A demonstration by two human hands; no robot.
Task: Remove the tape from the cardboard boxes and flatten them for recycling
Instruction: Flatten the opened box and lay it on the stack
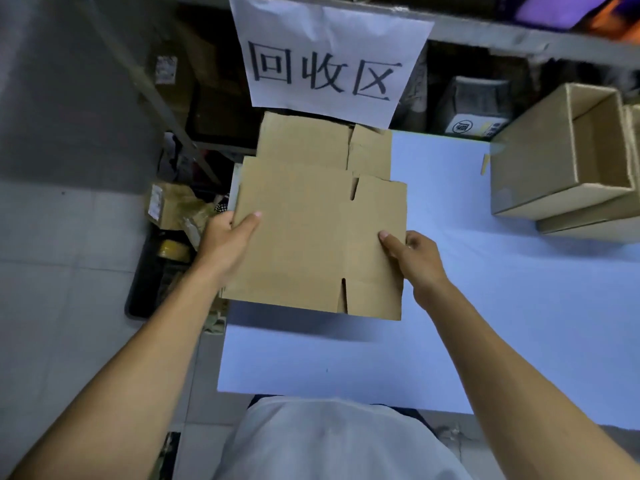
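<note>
Two hands, left hand [230, 233] and right hand [414, 252], clamp a flattened box [311, 244] at frame centre, stacking step; next, lower it squarely onto the flat box [304, 140] above.

The flattened brown cardboard box [311, 244] hides the fingers of both the left hand [227, 237] and right hand [417, 258], only thumbs show. It also covers most of another flat brown cardboard sheet [311, 142]. The open cardboard boxes [554, 168] get cut off at the right edge. Stuff on the dark shelves [207, 98] is too murky to identify.
</note>
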